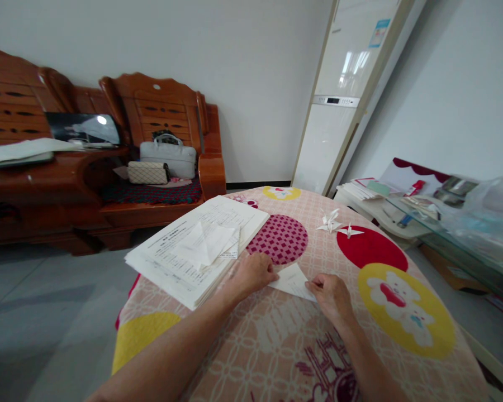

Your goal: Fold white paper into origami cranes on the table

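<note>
A white piece of paper (292, 281), folded into a triangle, lies on the patterned tablecloth between my hands. My left hand (255, 272) pinches its left corner, fingers curled. At the opposite corner, my right hand (329, 293) grips the paper between thumb and fingers. Left of my left hand rests a thick stack of printed sheets (159, 254), with loose white paper pieces (205, 243) on top. Beyond my right hand stand folded paper cranes (330, 221), grouped close together, and one more paper crane (351, 231) on the red circle.
The round table (276, 329) has a cloth with coloured circles. A carved wooden sofa (151, 100) holding bags (167, 156) stands behind on the left. At the right is a glass-topped side table (452, 234) with a plastic bag (482, 212). A tall air conditioner (331, 106) stands at the back.
</note>
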